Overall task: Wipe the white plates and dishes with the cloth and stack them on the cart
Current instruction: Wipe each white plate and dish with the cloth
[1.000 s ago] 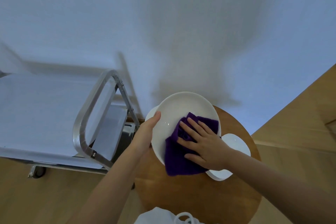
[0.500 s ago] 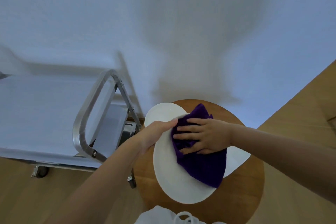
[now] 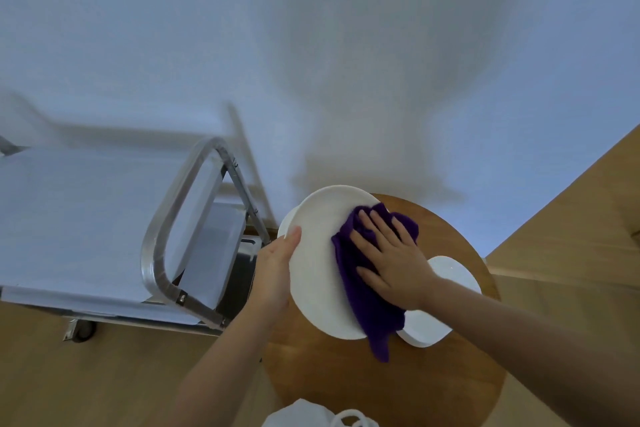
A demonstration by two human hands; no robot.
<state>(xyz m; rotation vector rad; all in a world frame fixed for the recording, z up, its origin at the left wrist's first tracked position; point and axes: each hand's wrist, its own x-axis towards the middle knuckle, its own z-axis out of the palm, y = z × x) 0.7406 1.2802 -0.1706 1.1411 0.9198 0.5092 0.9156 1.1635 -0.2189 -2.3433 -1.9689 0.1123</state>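
A large white plate (image 3: 317, 255) is held tilted over the round wooden table (image 3: 388, 378). My left hand (image 3: 277, 265) grips its left rim, thumb on the face. My right hand (image 3: 391, 258) presses a purple cloth (image 3: 367, 308) flat against the plate's right half, fingers spread; the cloth's lower end hangs past the rim. Another white plate (image 3: 284, 225) peeks out behind the held one at its upper left. A white dish (image 3: 446, 274) lies on the table under my right wrist. The metal cart (image 3: 79, 215) stands to the left.
The cart's tubular handle (image 3: 180, 229) rises between its top shelf and the table, close to my left hand. A castor (image 3: 81, 331) shows under the cart. A white plastic bag (image 3: 318, 414) sits at the table's near edge. A white wall is behind.
The plate has tipped back up and its top has swung away from me. My right hand has turned with the cloth from pointing left to pointing up the plate's face.
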